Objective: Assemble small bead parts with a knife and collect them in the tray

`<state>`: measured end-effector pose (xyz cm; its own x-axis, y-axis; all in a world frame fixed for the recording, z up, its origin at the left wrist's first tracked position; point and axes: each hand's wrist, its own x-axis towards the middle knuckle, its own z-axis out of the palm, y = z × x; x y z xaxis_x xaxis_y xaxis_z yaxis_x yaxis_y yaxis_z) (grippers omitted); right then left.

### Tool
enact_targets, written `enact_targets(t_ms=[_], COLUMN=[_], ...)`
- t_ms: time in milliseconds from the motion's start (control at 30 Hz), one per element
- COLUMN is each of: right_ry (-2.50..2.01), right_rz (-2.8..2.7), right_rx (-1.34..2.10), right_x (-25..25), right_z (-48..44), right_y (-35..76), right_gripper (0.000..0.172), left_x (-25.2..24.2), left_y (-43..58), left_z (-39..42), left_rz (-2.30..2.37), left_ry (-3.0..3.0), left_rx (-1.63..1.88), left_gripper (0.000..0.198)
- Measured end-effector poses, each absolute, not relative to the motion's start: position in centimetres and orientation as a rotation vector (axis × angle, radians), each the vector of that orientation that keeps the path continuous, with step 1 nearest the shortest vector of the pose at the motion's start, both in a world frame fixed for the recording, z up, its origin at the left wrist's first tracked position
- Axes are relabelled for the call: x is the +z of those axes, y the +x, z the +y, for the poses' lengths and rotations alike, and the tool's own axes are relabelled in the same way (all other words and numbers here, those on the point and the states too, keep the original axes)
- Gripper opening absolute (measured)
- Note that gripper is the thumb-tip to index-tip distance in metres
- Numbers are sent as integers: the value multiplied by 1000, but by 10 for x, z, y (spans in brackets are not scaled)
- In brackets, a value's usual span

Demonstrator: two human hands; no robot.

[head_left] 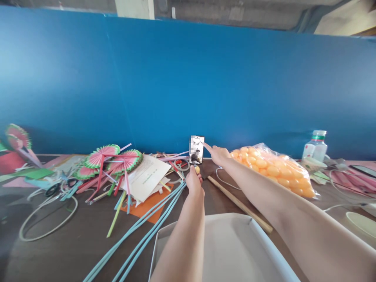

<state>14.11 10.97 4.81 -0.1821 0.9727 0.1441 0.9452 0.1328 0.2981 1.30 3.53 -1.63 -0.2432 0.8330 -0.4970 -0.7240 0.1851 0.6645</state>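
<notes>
A phone (196, 149) stands upright against the blue board at the back of the table. My right hand (219, 154) reaches to it, index finger stretched out and touching the screen's right edge, the other fingers curled. My left hand (194, 181) lies just in front of the phone, fingers closed in a pinch on a small yellow-orange object (197, 169) that I cannot name. Both forearms stretch over a white tray (235, 250) near me.
Paper fans (113, 156), coloured strips, sheets of paper (147, 176) and blue tubes (152, 227) litter the left. A wooden stick (239, 203) lies by the tray. A bag of orange balls (273, 168), a bottle (315, 145) and cables are at right. A wire hoop (47, 219) lies far left.
</notes>
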Motion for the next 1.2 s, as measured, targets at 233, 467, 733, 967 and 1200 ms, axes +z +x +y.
enact_targets(t_ms=[233,467,733,967,1200], right_ry=[1704,1659,1841,1868,1831], right_rz=[2339,2337,2311,2319,2354], right_rx=[516,519,521,463,434], right_x=[36,34,43,39,30], right_z=[104,107,114,112,109], right_y=[136,129,133,136,135], right_gripper=[77,74,83,83,78], left_x=[-17,-21,-16,-21,-18], left_y=[13,14,13,14,13], left_z=[36,38,35,38,38], left_rz=[1067,1059,1076,1073,1082], left_ry=[128,167,142,143,144], left_rx=[1469,1468,1458,1465,1453], left_gripper=[28,29,27,29,28])
